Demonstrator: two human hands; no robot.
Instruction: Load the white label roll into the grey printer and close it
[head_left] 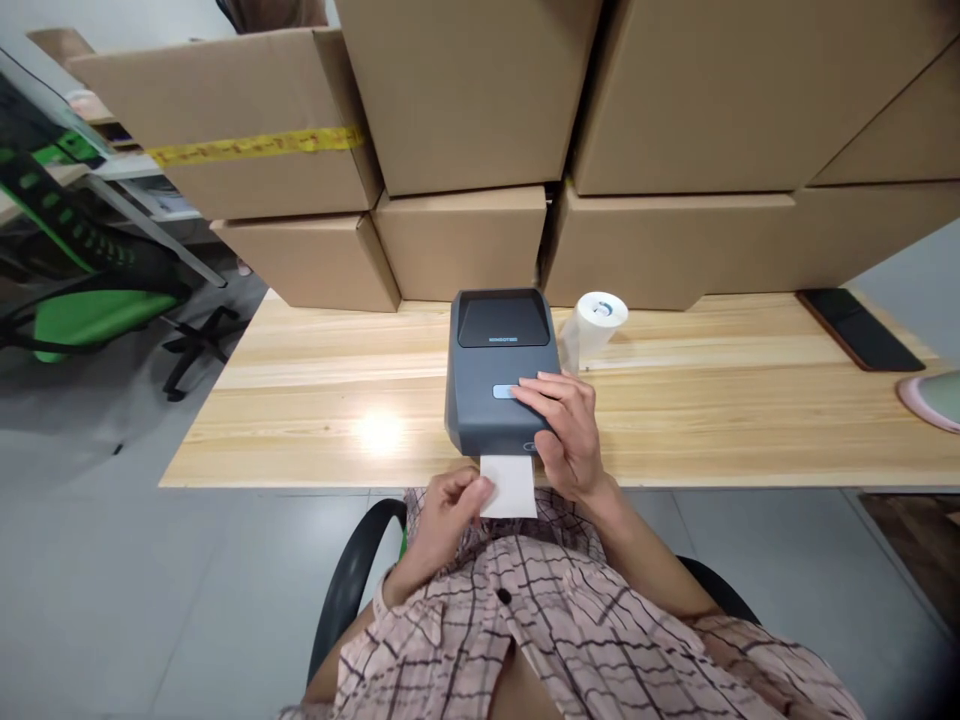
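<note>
A dark grey label printer [480,415] stands near the front edge of the wooden table. From its front slot a blank white label [511,490] hangs out past the table edge. My left hand [452,508] pinches the label's left side between thumb and fingers. On the printer's right front part rests my right hand [568,430], its fingers spread and the fingertips by the light blue button [503,391]. A white label roll [601,312] stands upright behind my right hand, to the right of the printer.
Stacked cardboard boxes [465,245] line the back of the table [300,400]. A black phone [860,328] lies at the back right, with a pink-rimmed object [934,398] at the right edge. A green and black chair [101,310] stands on the floor at left.
</note>
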